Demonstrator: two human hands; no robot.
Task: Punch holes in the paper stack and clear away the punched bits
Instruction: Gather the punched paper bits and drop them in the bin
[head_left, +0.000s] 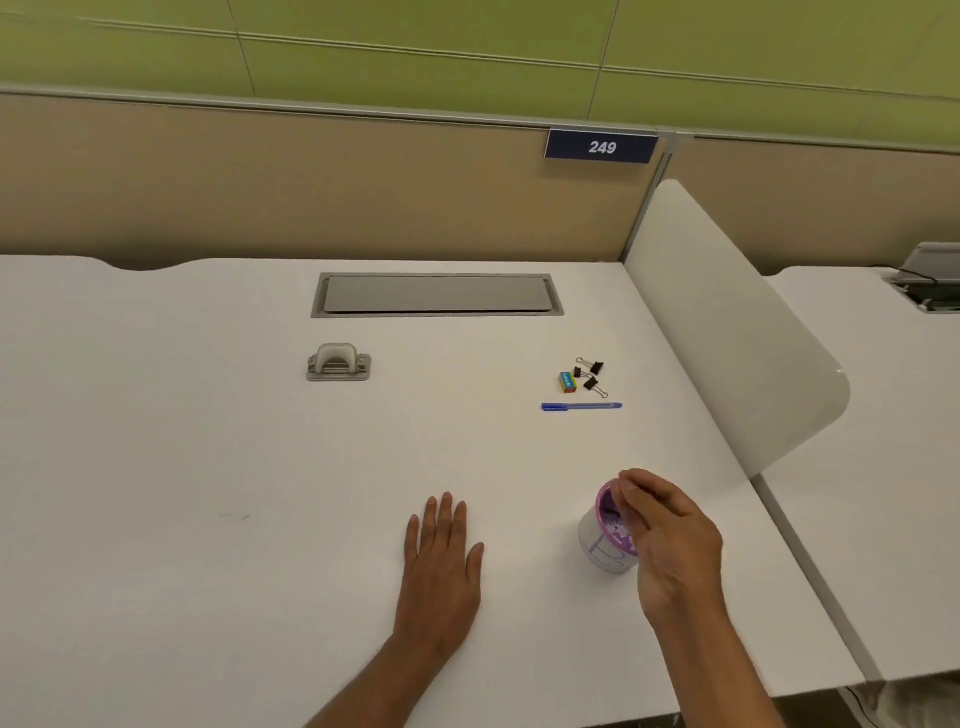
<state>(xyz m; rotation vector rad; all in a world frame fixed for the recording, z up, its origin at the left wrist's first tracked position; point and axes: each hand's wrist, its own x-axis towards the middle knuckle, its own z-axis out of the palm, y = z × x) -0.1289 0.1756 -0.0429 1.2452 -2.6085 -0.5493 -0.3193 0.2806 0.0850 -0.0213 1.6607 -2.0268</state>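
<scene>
A grey hole punch (338, 362) stands on the white desk (208, 467), far from both hands. My left hand (441, 556) lies flat on the desk, fingers straight, holding nothing. My right hand (670, 540) hovers over a small white cup with a purple rim (605, 540), fingertips bunched together at its rim. The cup leans to the left. Whether the fingers pinch the rim or something small I cannot tell. No paper stack is in view.
A blue pen (582, 406), three black binder clips (591, 375) and a small coloured box (567, 382) lie at the right rear. A grey cable hatch (437, 294) is set into the desk's back. A white divider panel (727, 332) bounds the right side.
</scene>
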